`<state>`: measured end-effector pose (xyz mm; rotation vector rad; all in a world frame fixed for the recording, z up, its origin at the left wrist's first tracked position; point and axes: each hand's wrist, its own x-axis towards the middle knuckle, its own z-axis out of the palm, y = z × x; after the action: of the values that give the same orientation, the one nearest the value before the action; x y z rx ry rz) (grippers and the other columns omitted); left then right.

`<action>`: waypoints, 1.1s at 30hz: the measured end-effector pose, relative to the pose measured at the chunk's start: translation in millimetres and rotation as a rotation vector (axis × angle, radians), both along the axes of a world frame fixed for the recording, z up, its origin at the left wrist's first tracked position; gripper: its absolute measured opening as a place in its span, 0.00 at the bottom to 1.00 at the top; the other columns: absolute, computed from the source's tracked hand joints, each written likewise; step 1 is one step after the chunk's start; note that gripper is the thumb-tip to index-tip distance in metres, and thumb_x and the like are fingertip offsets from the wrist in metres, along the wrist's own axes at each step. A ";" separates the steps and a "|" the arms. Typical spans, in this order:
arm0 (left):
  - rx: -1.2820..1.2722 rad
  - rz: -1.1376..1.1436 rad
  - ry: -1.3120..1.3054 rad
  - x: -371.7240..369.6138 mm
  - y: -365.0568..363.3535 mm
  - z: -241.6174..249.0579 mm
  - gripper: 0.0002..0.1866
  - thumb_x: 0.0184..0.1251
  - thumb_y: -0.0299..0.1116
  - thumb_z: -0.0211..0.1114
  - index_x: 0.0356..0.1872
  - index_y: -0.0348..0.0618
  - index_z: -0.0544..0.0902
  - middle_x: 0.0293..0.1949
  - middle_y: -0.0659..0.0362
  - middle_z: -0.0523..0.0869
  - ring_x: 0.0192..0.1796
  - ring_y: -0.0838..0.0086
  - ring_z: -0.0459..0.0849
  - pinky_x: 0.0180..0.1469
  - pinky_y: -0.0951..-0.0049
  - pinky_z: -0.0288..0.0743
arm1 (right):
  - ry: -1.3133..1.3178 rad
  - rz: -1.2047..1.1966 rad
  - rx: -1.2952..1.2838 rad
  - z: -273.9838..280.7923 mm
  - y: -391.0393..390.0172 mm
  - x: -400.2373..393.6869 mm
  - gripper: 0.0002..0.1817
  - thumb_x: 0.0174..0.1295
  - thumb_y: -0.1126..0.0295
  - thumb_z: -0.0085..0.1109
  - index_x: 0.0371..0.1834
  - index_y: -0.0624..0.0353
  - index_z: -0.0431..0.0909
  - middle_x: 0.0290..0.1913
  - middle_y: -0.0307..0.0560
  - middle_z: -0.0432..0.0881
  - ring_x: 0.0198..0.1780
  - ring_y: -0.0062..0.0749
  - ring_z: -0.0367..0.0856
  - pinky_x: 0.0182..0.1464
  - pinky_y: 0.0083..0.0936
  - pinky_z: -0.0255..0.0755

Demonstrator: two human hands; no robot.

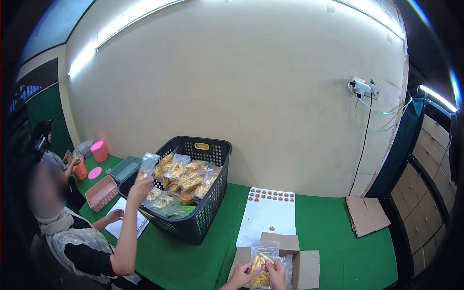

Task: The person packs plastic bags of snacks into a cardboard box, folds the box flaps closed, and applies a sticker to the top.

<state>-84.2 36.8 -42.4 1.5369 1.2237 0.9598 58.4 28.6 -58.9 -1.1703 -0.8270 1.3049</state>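
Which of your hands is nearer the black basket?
Left. The left hand grips the basket-side edge of the bag, right of the basket; the right hand grips the opposite edge, farther away.

Prob. a snack-packing wkshp: basket (212, 217) of bagged snacks (191, 180), cardbd box (309, 268), sticker sheet (265, 215).

A beige wall (270, 96) is rising behind the counter (193, 266), which green cloth (355, 258) is covering. Tube lights (135, 20) are glowing high up, cords (364, 143) are dangling from a socket (374, 92), and brown panels (419, 193) are standing at the right.
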 end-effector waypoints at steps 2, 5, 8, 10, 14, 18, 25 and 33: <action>-0.015 0.023 -0.027 -6.7 3.7 -6.0 0.14 0.56 0.40 0.64 0.33 0.38 0.81 0.16 0.67 0.76 0.18 0.88 0.68 0.19 0.82 0.62 | -0.045 0.002 -0.019 5.1 -1.1 -9.7 0.21 0.57 0.64 0.56 0.50 0.68 0.69 0.41 0.48 0.77 0.41 0.31 0.75 0.42 0.27 0.71; 0.003 0.094 -0.110 -13.9 7.9 -2.1 0.15 0.55 0.42 0.64 0.30 0.37 0.81 0.15 0.63 0.77 0.17 0.86 0.69 0.18 0.80 0.63 | -0.041 0.006 0.066 2.3 3.5 -24.5 0.19 0.57 0.68 0.56 0.48 0.69 0.69 0.39 0.45 0.77 0.38 0.25 0.76 0.40 0.22 0.72; 0.095 0.139 0.019 -23.7 11.3 5.4 0.16 0.56 0.43 0.63 0.26 0.36 0.80 0.13 0.60 0.76 0.16 0.84 0.70 0.19 0.77 0.64 | 0.034 -0.018 0.156 -13.4 3.9 -42.8 0.13 0.58 0.76 0.53 0.44 0.72 0.67 0.40 0.50 0.76 0.39 0.24 0.77 0.41 0.18 0.72; 0.092 0.123 0.015 -28.1 11.6 9.4 0.17 0.56 0.43 0.63 0.25 0.36 0.80 0.13 0.59 0.76 0.16 0.83 0.71 0.19 0.75 0.64 | 0.059 -0.054 0.146 0.1 2.5 -52.9 0.12 0.58 0.76 0.54 0.42 0.71 0.67 0.41 0.50 0.76 0.40 0.25 0.76 0.42 0.18 0.72; 0.123 0.087 0.020 -34.5 10.4 0.8 0.16 0.56 0.41 0.62 0.23 0.35 0.78 0.14 0.57 0.74 0.17 0.80 0.70 0.19 0.74 0.63 | -0.088 -0.044 0.056 -15.0 -2.3 -50.4 0.08 0.60 0.73 0.52 0.39 0.68 0.70 0.34 0.45 0.78 0.34 0.19 0.76 0.35 0.15 0.70; 0.227 0.085 0.046 -41.0 11.5 2.4 0.17 0.56 0.40 0.63 0.21 0.34 0.75 0.14 0.57 0.72 0.16 0.78 0.68 0.19 0.73 0.62 | 0.050 -0.051 0.104 -17.3 6.2 -55.3 0.09 0.60 0.72 0.51 0.39 0.67 0.71 0.31 0.43 0.78 0.32 0.17 0.75 0.32 0.13 0.68; 0.271 0.209 0.138 -56.1 15.8 -2.0 0.16 0.56 0.39 0.63 0.21 0.35 0.76 0.13 0.57 0.71 0.15 0.75 0.69 0.19 0.72 0.62 | 0.004 0.030 0.129 -7.0 27.2 -70.2 0.11 0.60 0.71 0.52 0.40 0.69 0.70 0.34 0.45 0.78 0.34 0.20 0.76 0.34 0.15 0.70; 0.188 0.212 0.034 -64.4 22.2 -0.4 0.14 0.56 0.39 0.62 0.25 0.36 0.79 0.13 0.59 0.75 0.16 0.81 0.70 0.19 0.76 0.64 | -0.193 0.024 0.113 -5.1 32.0 -80.4 0.13 0.57 0.66 0.57 0.30 0.69 0.74 0.27 0.40 0.77 0.28 0.15 0.72 0.28 0.15 0.67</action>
<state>-148.6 59.0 -42.8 1.5954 1.3735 1.2204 -21.9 60.6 -63.9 -1.2118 -1.0442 1.1614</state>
